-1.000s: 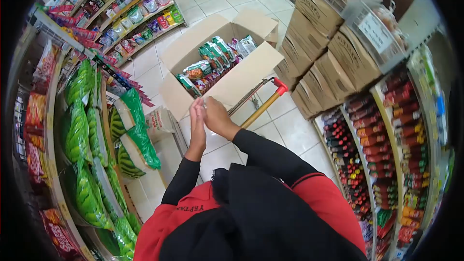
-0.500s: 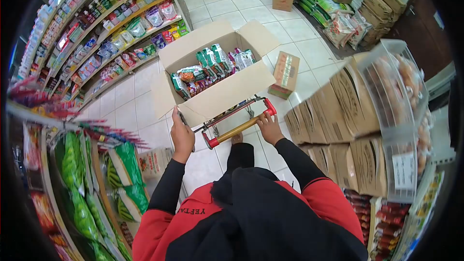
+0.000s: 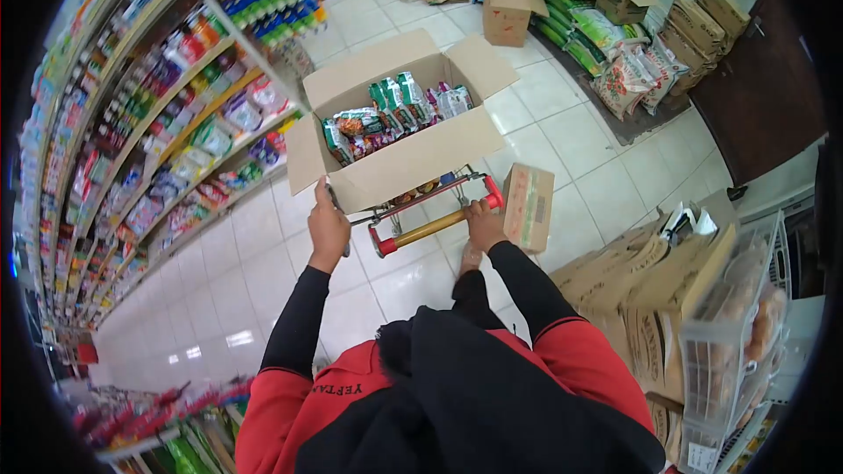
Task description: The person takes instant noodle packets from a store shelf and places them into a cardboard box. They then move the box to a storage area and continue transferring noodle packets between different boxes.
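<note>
Since half a second ago, the trolley's gold bar with red ends (image 3: 428, 230) has been brought level with a small, taped brown cardboard box (image 3: 530, 211) on the right; forward wheeling is suggested. The bar is gripped near its right end by the right hand (image 3: 486, 226). The left hand (image 3: 328, 230) is placed at the near left corner of a large, open brown cardboard carton (image 3: 421, 162); its grip cannot be told. Green and purple plastic packets (image 3: 393, 107) are held inside.
</note>
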Demonstrator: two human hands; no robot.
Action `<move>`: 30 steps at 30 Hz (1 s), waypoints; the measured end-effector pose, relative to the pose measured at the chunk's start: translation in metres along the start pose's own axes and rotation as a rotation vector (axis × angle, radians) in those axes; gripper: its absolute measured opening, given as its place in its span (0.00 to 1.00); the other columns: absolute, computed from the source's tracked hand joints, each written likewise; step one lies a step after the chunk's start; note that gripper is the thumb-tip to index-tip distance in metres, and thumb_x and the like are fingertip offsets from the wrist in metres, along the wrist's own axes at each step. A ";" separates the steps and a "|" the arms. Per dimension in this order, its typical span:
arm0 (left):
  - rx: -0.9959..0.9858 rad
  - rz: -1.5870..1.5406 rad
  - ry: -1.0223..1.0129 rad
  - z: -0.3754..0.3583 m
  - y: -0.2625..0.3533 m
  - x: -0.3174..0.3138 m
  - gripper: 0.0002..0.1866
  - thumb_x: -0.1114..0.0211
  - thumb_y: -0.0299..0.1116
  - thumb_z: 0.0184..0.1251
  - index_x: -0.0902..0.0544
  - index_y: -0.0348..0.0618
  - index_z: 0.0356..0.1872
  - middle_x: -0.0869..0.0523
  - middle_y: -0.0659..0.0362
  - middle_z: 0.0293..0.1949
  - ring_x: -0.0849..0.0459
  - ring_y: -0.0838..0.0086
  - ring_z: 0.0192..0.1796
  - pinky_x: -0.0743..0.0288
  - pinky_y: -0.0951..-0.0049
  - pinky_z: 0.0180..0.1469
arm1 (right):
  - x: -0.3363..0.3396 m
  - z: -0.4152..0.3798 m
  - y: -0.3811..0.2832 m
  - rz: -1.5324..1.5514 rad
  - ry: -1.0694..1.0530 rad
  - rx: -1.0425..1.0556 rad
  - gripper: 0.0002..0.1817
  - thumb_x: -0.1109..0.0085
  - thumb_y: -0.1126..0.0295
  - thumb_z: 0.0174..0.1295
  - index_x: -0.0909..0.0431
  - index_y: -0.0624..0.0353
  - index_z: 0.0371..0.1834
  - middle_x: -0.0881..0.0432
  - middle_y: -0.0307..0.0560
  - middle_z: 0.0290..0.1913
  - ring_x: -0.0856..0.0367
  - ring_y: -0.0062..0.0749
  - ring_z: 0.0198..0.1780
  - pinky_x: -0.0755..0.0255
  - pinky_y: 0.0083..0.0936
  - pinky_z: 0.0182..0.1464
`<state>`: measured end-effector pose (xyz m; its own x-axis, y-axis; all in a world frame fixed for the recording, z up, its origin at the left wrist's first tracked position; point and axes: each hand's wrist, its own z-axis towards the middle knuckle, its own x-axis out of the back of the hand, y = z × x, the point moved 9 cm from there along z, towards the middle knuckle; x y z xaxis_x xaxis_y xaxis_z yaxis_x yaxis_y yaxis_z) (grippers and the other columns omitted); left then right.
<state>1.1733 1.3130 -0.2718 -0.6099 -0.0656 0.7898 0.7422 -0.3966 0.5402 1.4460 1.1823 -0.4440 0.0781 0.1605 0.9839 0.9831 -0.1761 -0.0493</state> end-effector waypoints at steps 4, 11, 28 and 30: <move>-0.004 0.079 0.001 0.105 0.011 -0.042 0.26 0.44 0.21 0.55 0.34 0.36 0.58 0.19 0.42 0.24 0.19 0.46 0.28 0.28 0.51 0.31 | 0.018 0.079 0.044 0.053 -0.002 0.043 0.35 0.33 0.68 0.42 0.32 0.58 0.59 0.29 0.47 0.53 0.32 0.43 0.59 0.24 0.32 0.48; -0.054 0.152 -0.043 0.265 0.054 -0.128 0.11 0.44 0.36 0.67 0.29 0.36 0.35 0.21 0.42 0.20 0.21 0.46 0.25 0.31 0.50 0.26 | 0.048 0.200 0.138 0.086 -0.064 0.156 0.39 0.32 0.61 0.37 0.31 0.61 0.57 0.27 0.49 0.51 0.29 0.42 0.53 0.26 0.33 0.50; -0.438 0.278 -0.089 0.715 0.157 -0.342 0.14 0.50 0.43 0.70 0.28 0.41 0.33 0.21 0.45 0.19 0.20 0.47 0.25 0.30 0.50 0.26 | 0.121 0.352 0.398 0.804 0.141 -0.214 0.23 0.38 0.66 0.55 0.26 0.58 0.56 0.23 0.51 0.55 0.21 0.41 0.52 0.23 0.32 0.50; -0.408 0.345 -0.040 0.747 0.181 -0.366 0.14 0.50 0.43 0.70 0.28 0.42 0.33 0.20 0.44 0.20 0.20 0.47 0.26 0.30 0.50 0.27 | 0.106 0.306 0.473 0.866 0.304 -0.434 0.18 0.38 0.72 0.56 0.23 0.58 0.51 0.20 0.51 0.51 0.18 0.37 0.46 0.20 0.31 0.42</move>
<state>1.7382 1.9488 -0.2459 -0.3321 -0.2234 0.9164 0.7246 -0.6824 0.0962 1.9701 1.4132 -0.4157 0.6303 -0.4331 0.6443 0.4589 -0.4616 -0.7592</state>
